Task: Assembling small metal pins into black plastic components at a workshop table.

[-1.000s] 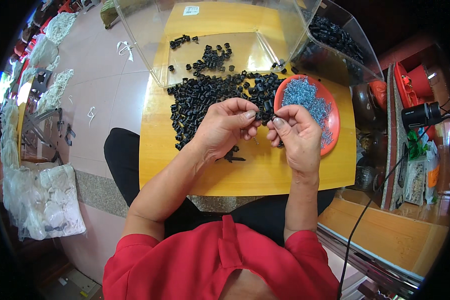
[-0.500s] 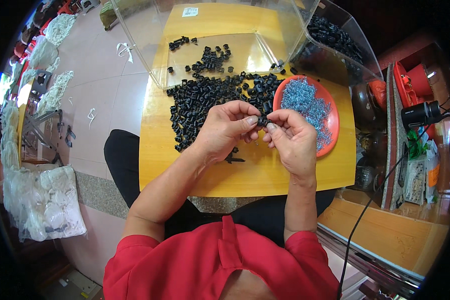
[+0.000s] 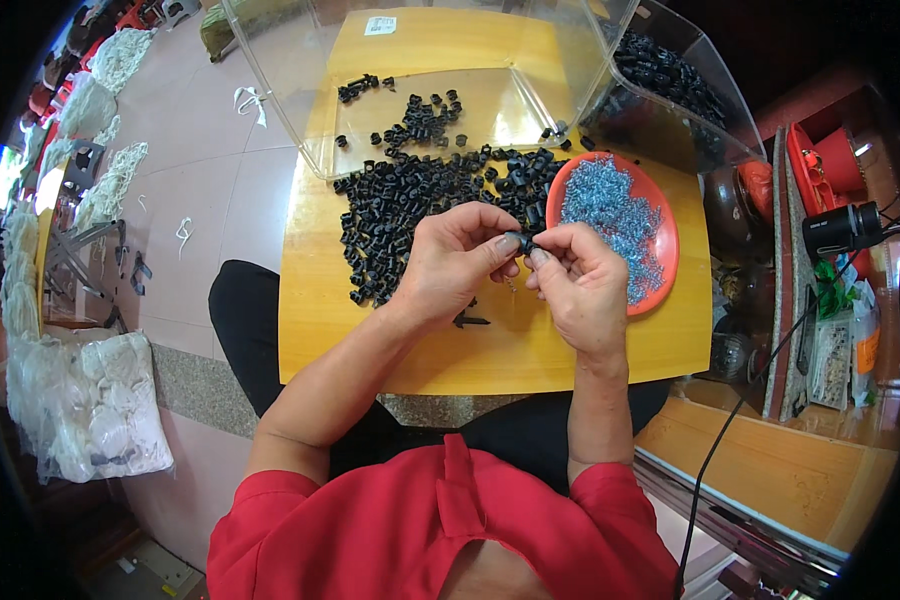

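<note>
The left hand (image 3: 460, 258) and the right hand (image 3: 582, 285) meet over the yellow table (image 3: 410, 360). Each grip is clamped, thumb against forefinger, on a small black part (image 3: 519, 243): the left at its 9 o'clock end, the right at its 3 o'clock end. The part sits directly between the fingertips, which hide much of it.

A white label (image 3: 380, 25) shows at 11 o'clock, its print too small to read.

From the held part, a dense heap of black pieces (image 3: 385, 215) spreads toward 10 o'clock, just beside the left hand. At 3 o'clock, near the right hand, a red-orange tray (image 3: 672, 250) holds many small blue-grey pieces (image 3: 610, 205). A dark pointed piece (image 3: 473, 320) lies at 7 o'clock, partly covered by the left hand. A large clear box (image 3: 300, 60) spans the table's 12 o'clock side; a clear bin (image 3: 740, 140) with black pieces stands between 1 and 2 o'clock. Well apart, at 8 o'clock, is a plastic bag of white bundles (image 3: 110, 410).
</note>
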Tool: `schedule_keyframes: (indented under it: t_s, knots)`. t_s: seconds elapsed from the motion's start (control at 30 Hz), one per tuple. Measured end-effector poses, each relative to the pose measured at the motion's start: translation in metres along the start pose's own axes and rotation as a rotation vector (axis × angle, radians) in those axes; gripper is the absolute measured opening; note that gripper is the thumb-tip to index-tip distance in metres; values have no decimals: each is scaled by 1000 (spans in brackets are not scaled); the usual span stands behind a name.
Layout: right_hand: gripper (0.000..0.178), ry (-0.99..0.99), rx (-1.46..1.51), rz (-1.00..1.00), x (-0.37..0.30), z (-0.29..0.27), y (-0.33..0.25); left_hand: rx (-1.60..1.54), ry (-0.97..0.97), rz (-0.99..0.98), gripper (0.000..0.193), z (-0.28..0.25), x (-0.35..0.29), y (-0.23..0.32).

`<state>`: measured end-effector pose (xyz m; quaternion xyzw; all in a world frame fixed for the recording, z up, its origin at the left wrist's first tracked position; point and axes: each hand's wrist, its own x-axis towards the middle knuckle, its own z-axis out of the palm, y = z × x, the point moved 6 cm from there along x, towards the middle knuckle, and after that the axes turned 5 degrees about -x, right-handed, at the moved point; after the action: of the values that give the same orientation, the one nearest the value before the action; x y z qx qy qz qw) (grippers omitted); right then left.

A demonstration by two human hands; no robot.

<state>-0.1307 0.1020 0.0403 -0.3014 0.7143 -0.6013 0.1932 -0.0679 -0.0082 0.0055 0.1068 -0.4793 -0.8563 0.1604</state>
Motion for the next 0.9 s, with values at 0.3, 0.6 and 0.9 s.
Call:
schedule_keyframes:
  t_s: [0.3,0.6,0.9]
  knots:
    - [7,-17,58,36,2,-5,-2,245,2,117,14,5,-4,10]
    - [9,-52,184,73,5,-8,0,-101,-15,-60,15,-3,1,0]
    - [8,-76,205,107,4,-2,1,-221,-37,-126,12,-4,2,-8]
